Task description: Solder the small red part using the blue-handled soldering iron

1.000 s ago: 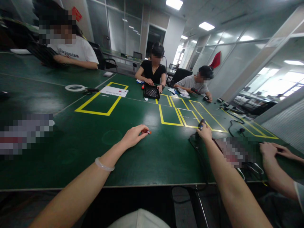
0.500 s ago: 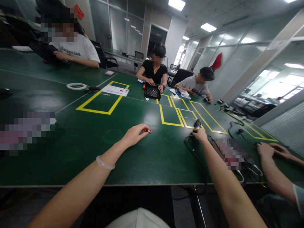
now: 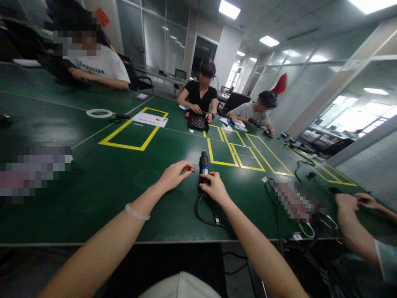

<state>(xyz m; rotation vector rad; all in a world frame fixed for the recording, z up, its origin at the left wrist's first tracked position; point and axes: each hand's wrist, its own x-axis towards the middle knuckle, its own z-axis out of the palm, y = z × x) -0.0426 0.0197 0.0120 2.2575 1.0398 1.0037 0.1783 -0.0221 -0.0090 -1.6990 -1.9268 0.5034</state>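
Note:
My left hand [image 3: 173, 176] is closed in a pinch over the green table [image 3: 102, 203]. Between thumb and fingertips it holds a small orange and grey part [image 3: 193, 170], too small to name. Just right of it, my right hand [image 3: 215, 188] grips the lower end of what looks like a corded electric screwdriver [image 3: 204, 164], black with a blue and silver band. The tool's narrower end points away from me, and a gap lies between it and the small part. Its black cable [image 3: 198, 213] loops beneath my right wrist.
Yellow tape rectangles [image 3: 225, 163] mark the table. A co-worker across handles a black tray [image 3: 198, 121]. At right lie another black cable [image 3: 273, 194], a blurred-out object and another person's hands [image 3: 347, 202]. A white ring [image 3: 99, 113] and a paper sheet [image 3: 150, 119] lie at left.
My right hand has moved left with the screwdriver, bringing it beside my left hand. The tool's cable has followed. My left hand has stayed nearly still, holding the small part.

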